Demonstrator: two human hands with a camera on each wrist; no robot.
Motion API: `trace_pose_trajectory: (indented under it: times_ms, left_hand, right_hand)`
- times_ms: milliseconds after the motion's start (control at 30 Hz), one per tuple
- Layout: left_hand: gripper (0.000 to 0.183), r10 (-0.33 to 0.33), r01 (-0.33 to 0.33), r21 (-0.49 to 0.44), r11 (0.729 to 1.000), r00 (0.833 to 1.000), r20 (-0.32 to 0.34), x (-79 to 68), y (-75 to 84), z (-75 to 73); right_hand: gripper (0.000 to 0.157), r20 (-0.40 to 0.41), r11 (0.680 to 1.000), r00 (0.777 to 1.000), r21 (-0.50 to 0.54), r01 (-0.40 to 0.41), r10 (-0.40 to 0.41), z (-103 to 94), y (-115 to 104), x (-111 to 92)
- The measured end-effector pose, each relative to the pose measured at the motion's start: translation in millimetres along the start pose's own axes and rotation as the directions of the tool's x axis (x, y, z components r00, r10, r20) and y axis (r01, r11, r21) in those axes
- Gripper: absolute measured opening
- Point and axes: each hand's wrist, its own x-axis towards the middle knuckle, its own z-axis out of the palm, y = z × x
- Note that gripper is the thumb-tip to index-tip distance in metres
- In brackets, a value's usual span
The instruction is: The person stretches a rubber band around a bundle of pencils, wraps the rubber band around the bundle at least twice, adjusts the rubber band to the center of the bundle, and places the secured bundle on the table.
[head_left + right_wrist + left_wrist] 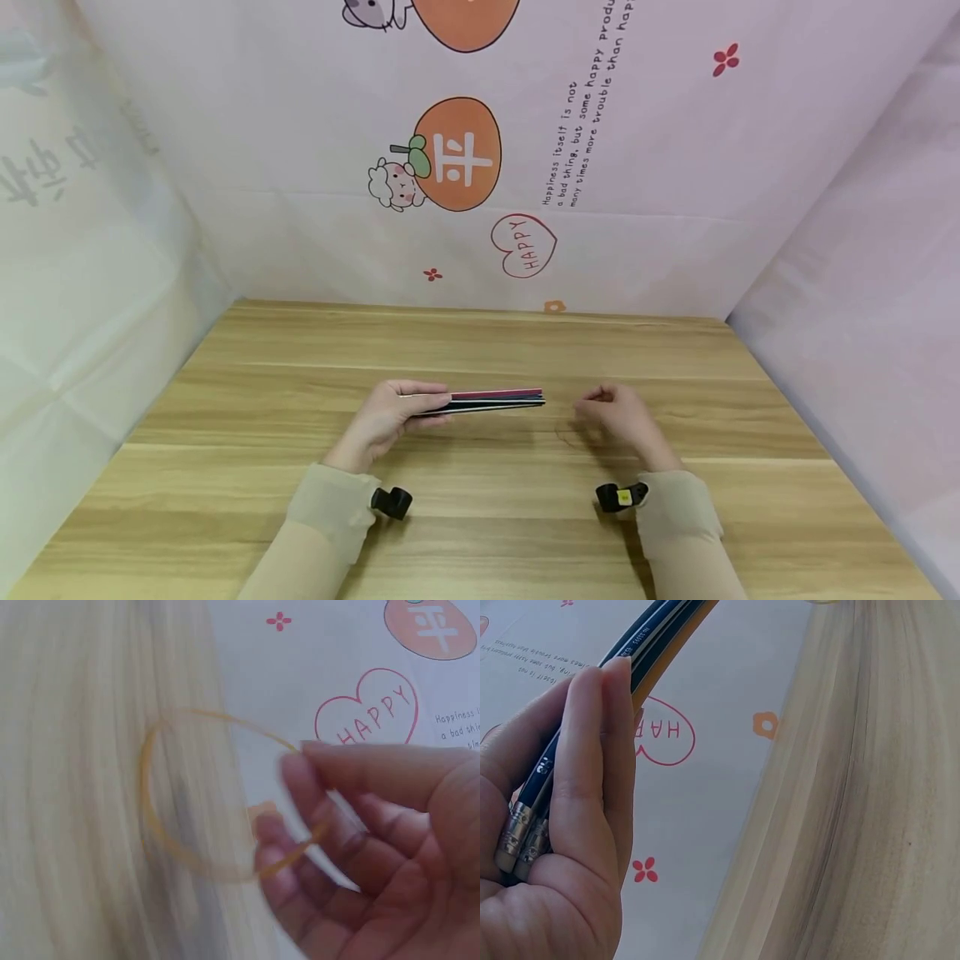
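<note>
- What does the head view show?
- The left hand (393, 412) grips a bundle of pencils (498, 400) over the table (480, 533); the right hand (615, 412) is apart from the bundle's free end.
- And the left wrist view?
- Fingers (581, 772) curl round the pencils, eraser ends (505, 860) by the palm. A looser grip could let them slide apart.
- Right wrist?
- The right hand pinches a rubber band (225, 875), its loop open. If that pinch slipped, the band could drop or spring away.
</note>
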Motion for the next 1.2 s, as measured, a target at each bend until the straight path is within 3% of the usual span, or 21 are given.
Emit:
trace_pose_trajectory:
  times_ms: [67, 133, 267, 400, 467, 533, 667, 767, 900, 1000, 1100, 1200]
  left_hand:
    - [0.042, -0.002, 0.002, 0.000, 1.000, 1.000, 0.000, 0.0, -0.1, 0.1]
    - [0.042, -0.002, 0.002, 0.000, 1.000, 1.000, 0.001, -0.1, -0.2, -0.3]
    - [0.042, -0.002, 0.002, -0.003, 1.000, 1.000, 0.003, -1.9, 1.0, 0.2]
    - [0.044, 0.001, -0.001, 0.007, 1.000, 1.000, 0.016, -3.6, 3.5, 2.3]
    - [0.045, 0.004, -0.005, 0.017, 1.000, 1.000, 0.024, -3.6, 4.4, 3.0]
    - [0.044, 0.007, -0.008, 0.028, 1.000, 1.000, 0.029, -3.5, 5.0, 3.4]
    - [0.043, 0.009, -0.010, 0.039, 0.999, 0.999, 0.032, -3.4, 5.6, 3.6]
    - [0.043, 0.008, -0.009, 0.033, 0.999, 0.999, 0.033, -3.5, 6.2, 4.0]
    - [0.044, 0.005, -0.005, 0.019, 1.000, 1.000, 0.031, -3.9, 7.2, 5.0]
    - [0.043, 0.000, -0.001, 0.007, 1.000, 1.000, 0.026, -3.9, 7.6, 5.8]
    - [0.043, -0.003, 0.003, -0.001, 1.000, 1.000, 0.023, -3.9, 7.8, 6.2]
    - [0.042, -0.002, 0.001, 0.001, 1.000, 1.000, 0.024, -4.0, 8.1, 6.6]
  right_hand:
    - [0.026, -0.005, 0.990, 1.000, 0.141, 0.022, -0.022, -0.4, -1.8, 0.5]
    - [0.027, 0.008, 0.950, 0.999, 0.311, 0.033, -0.037, -0.8, -3.8, 0.5]
    - [0.023, 0.059, 0.814, 0.994, 0.580, 0.043, -0.094, -3.1, -6.5, -0.5]
    - [0.014, 0.092, 0.655, 0.978, 0.753, 0.054, -0.187, -6.2, -9.2, -1.6]
    - [0.017, 0.108, 0.602, 0.966, 0.797, 0.057, -0.234, -7.7, -10.7, -2.4]
    - [0.023, 0.124, 0.577, 0.954, 0.814, 0.060, -0.274, -8.8, -12.0, -3.1]
    - [0.033, 0.135, 0.588, 0.947, 0.806, 0.065, -0.290, -8.1, -14.8, -3.8]
    - [0.034, 0.113, 0.632, 0.958, 0.770, 0.083, -0.263, -5.4, -16.8, -3.8]
    - [0.025, 0.070, 0.695, 0.978, 0.713, 0.089, -0.197, -1.1, -19.8, -4.9]
    - [0.010, 0.039, 0.723, 0.988, 0.686, 0.081, -0.147, 1.8, -21.5, -6.1]
    - [0.007, 0.017, 0.740, 0.992, 0.668, 0.081, -0.123, 4.4, -22.3, -6.1]
    - [0.015, 0.010, 0.717, 0.990, 0.691, 0.093, -0.138, 7.1, -23.0, -4.6]
